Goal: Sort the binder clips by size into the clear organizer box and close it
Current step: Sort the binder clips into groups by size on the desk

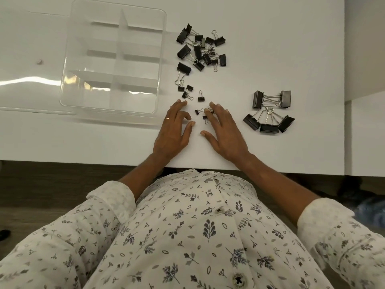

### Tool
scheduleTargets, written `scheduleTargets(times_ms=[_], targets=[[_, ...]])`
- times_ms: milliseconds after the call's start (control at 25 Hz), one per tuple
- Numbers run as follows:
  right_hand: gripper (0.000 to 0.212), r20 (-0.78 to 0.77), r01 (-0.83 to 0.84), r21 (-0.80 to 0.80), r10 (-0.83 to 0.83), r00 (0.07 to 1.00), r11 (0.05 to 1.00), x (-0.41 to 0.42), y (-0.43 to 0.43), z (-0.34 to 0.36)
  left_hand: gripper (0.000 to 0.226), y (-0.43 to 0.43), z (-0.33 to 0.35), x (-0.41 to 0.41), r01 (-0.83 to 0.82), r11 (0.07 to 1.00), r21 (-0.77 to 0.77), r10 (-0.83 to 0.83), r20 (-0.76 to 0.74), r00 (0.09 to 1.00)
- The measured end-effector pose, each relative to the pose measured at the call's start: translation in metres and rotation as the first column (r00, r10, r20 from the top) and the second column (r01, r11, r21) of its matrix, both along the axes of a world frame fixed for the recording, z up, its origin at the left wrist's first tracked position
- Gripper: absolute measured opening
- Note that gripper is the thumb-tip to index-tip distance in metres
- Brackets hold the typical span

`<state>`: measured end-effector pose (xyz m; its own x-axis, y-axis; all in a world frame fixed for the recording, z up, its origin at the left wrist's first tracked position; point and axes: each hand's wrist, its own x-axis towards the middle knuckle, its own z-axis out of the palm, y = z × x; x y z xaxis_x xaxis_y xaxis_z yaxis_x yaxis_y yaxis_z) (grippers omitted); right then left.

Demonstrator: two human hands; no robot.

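While both hands rest flat on the white table [270, 38] at frame centre, inventory reads as follows.

Item 1: left hand [174, 130], ring on one finger, fingers spread, palm down, grip wide, holding nothing.

Item 2: right hand [224, 130], palm down, fingers spread; fingertips touch one of the tiny clips [203, 114], approx. 3 pcs lying betw. the two hands. Grip wide, not closed on any clip.

Item 3: small clips [188, 91], approx. 4 pcs, just above the left fingertips, apart from them.

Item 4: mixed pile [201, 50], med. and small black binder clips w/ silver handles, upper centre of frame, well apart from both hands. One med. clip [183, 69] lies separate at pile's lower left.

Item 5: large clips [269, 111], 5 pcs, grouped at centre right, near the right hand, not touching.

Item 6: clear organizer box [68, 59], upper left, open, white dividers, compartments w/o clips. Lid [25, 80] lies flat to its left.

Item 7: floral-print shirt [187, 236], lower frame, sleeves rolled.
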<state>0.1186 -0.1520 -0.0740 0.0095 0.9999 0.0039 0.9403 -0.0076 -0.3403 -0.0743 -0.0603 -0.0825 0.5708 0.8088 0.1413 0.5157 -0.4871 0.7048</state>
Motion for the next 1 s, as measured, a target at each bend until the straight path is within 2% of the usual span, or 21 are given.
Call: scheduleTargets(times_ms=[120, 320, 400, 560, 640, 760, 800, 920, 1000], targets=[[0.061, -0.001, -0.049, -0.018, 0.049, 0.999, 0.999, -0.010, 0.016, -0.001, 0.018, -0.001, 0.000, 0.000, -0.049, 0.999, -0.007, 0.049, 0.002, 0.999], [0.057, -0.003, -0.143, -0.025, 0.143, 0.990, 0.989, -0.006, 0.001, -0.002, 0.019, 0.000, 0.000, 0.000, -0.043, 0.999, 0.026, 0.043, -0.012, 0.999], [0.060, -0.040, -0.100, -0.031, 0.099, 0.994, 0.994, -0.001, -0.011, -0.002, 0.020, 0.000, -0.001, -0.001, -0.059, 0.998, 0.020, 0.059, -0.014, 0.998], [0.067, -0.055, 0.096, -0.033, -0.098, 0.994, 0.995, 0.007, -0.018, 0.001, 0.023, -0.001, -0.002, -0.001, -0.072, 0.997, 0.004, 0.072, 0.001, 0.997], [0.068, -0.051, 0.035, -0.052, -0.038, 0.998, 0.998, 0.001, -0.013, 0.001, 0.027, 0.000, -0.002, -0.001, -0.079, 0.997, -0.004, 0.079, 0.000, 0.997], [0.064, -0.020, -0.141, -0.057, 0.140, 0.990, 0.988, -0.014, -0.003, 0.001, 0.034, -0.001, 0.000, 0.000, -0.100, 0.995, -0.026, 0.100, 0.008, 0.995], [0.062, -0.023, -0.142, -0.033, 0.141, 0.990, 0.989, -0.017, 0.002, 0.004, 0.036, -0.001, 0.001, 0.000, -0.120, 0.992, -0.036, 0.121, 0.016, 0.993], [0.051, -0.130, 0.066, 0.116, -0.050, 0.990, 0.991, -0.018, 0.025, 0.017, 0.043, 0.001, 0.004, 0.007, -0.221, 0.971, -0.088, 0.225, 0.034, 0.974], [0.041, -0.170, 0.108, 0.194, -0.075, 0.983, 0.975, -0.011, 0.046, 0.021, 0.047, 0.006, 0.006, 0.015, -0.286, 0.949, -0.132, 0.289, 0.003, 0.957]])
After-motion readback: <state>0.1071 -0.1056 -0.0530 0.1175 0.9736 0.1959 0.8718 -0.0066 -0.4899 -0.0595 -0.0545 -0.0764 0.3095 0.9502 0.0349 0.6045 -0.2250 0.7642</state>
